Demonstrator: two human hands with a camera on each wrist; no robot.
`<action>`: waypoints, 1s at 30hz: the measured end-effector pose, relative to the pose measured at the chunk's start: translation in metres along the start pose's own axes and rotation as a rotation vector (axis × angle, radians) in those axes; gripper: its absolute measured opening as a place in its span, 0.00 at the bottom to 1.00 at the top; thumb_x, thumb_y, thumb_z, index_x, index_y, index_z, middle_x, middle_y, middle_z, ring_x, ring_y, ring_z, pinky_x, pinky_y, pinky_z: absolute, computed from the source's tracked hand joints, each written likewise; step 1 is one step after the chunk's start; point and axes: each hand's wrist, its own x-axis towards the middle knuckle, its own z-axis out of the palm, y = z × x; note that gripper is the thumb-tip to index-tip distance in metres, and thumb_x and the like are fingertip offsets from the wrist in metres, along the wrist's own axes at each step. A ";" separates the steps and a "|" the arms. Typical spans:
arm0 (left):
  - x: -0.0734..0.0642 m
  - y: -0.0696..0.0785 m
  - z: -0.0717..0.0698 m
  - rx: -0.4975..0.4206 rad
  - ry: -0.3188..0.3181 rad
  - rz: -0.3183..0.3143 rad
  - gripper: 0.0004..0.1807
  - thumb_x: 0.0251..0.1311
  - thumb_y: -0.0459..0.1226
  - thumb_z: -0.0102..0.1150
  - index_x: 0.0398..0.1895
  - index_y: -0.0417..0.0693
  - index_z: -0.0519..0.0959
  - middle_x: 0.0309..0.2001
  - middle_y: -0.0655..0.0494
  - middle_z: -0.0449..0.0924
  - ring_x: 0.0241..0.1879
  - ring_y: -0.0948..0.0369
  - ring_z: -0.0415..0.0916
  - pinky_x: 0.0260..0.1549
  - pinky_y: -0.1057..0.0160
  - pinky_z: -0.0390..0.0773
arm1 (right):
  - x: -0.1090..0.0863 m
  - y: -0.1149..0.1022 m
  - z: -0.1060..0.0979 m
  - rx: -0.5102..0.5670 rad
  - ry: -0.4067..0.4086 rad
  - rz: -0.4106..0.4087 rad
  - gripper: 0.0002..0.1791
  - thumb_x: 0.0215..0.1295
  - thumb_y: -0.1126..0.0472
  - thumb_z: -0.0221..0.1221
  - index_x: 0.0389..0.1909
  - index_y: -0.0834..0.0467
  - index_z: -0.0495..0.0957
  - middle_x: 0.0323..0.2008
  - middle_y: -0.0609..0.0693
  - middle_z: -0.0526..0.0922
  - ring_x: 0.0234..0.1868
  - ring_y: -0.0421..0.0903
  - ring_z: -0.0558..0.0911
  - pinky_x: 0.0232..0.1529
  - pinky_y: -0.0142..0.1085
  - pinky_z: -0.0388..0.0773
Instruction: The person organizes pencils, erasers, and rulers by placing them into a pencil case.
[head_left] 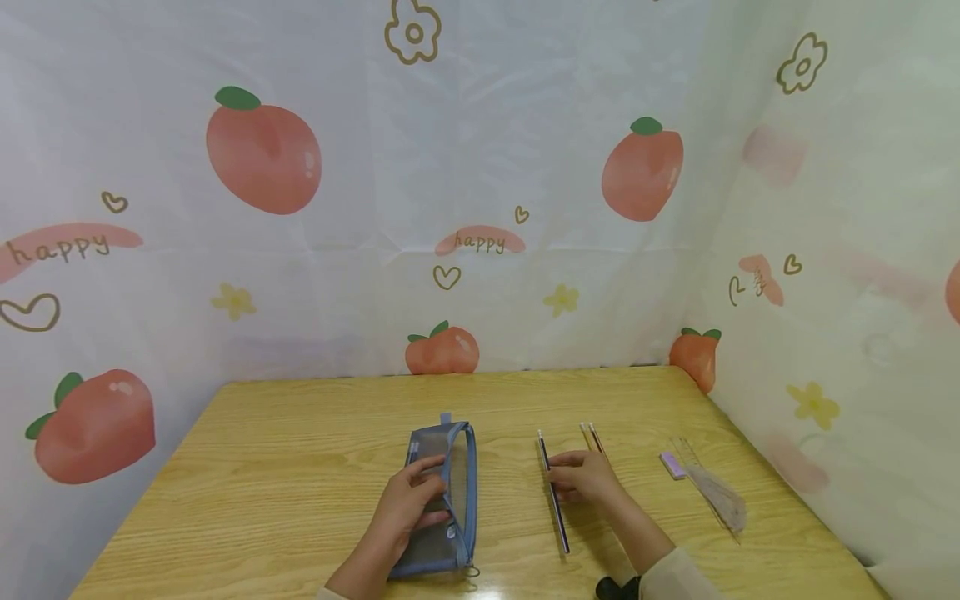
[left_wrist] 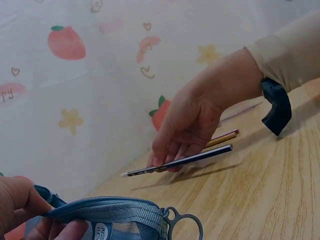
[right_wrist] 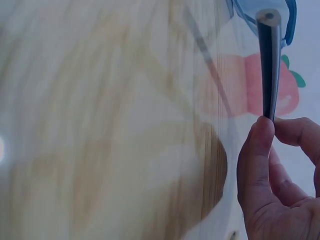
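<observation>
A blue zippered pencil case (head_left: 431,546) with see-through mesh lies on the table, its zipper side gaping. My left hand (head_left: 408,504) pinches the edge of that opening; thumb and fingers grip the zipper band (left_wrist: 115,202) in the left wrist view. To the right, my right hand (head_left: 588,477) holds a dark pencil (head_left: 557,500) between thumb and fingers, lifted off the table with its shadow below. The right wrist view shows the pencil (right_wrist: 269,65) end-on, clear of the case. Beyond the right hand lie other pencils (head_left: 592,437), partly hidden by it.
A purple eraser (head_left: 672,466) lies on the right part of the wooden table (head_left: 300,467), beside a crumpled clear plastic wrapper (head_left: 716,496). A metal ring (left_wrist: 185,226) hangs from the case's zipper. Printed curtains (head_left: 360,167) border the table behind and at the sides.
</observation>
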 end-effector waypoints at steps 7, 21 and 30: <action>0.000 0.001 0.001 0.005 0.006 0.004 0.30 0.49 0.31 0.51 0.60 0.37 0.65 0.48 0.40 0.71 0.36 0.57 0.74 0.29 0.57 0.81 | 0.000 -0.003 0.012 0.044 -0.051 -0.019 0.19 0.51 0.68 0.61 0.45 0.73 0.74 0.29 0.53 0.80 0.25 0.45 0.79 0.29 0.38 0.81; -0.001 0.002 0.001 0.011 0.010 0.003 0.29 0.48 0.31 0.52 0.59 0.38 0.66 0.46 0.43 0.72 0.37 0.57 0.74 0.30 0.57 0.81 | 0.000 -0.009 0.040 0.102 -0.111 -0.043 0.19 0.51 0.69 0.60 0.44 0.74 0.74 0.26 0.52 0.79 0.23 0.43 0.78 0.26 0.38 0.81; -0.001 0.003 0.002 0.002 0.013 -0.002 0.29 0.49 0.31 0.52 0.59 0.38 0.66 0.45 0.44 0.72 0.36 0.57 0.74 0.30 0.58 0.81 | 0.000 -0.011 0.056 0.140 -0.150 -0.051 0.19 0.51 0.71 0.60 0.44 0.75 0.73 0.27 0.53 0.79 0.23 0.44 0.78 0.26 0.40 0.81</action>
